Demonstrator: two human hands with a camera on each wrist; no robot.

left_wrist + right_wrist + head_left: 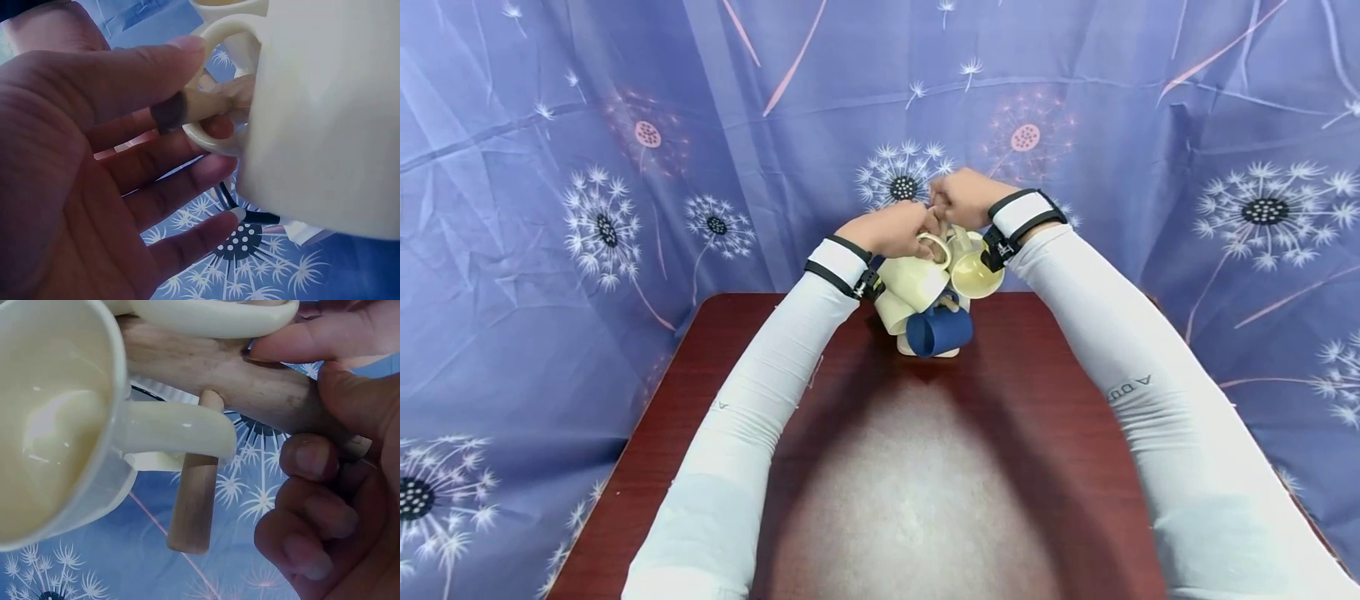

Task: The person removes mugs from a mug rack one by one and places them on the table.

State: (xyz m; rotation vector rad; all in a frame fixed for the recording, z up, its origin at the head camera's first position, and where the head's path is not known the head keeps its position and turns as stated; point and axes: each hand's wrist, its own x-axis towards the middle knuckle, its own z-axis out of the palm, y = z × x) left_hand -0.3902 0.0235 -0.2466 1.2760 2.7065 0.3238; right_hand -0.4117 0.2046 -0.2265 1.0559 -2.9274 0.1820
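A wooden mug tree carries several mugs at the back of the table. My left hand pinches the handle of a cream mug at its upper left. In the left wrist view, a dark-tipped peg passes through that handle. With thumb and fingers, my right hand grips the top of the post, seen close in the right wrist view. Just below it, another cream mug hangs by its handle on a peg.
Lower on the tree hang a blue mug and a third cream mug. The pale base shows beneath them on the dark red table. A blue dandelion-print curtain hangs behind.
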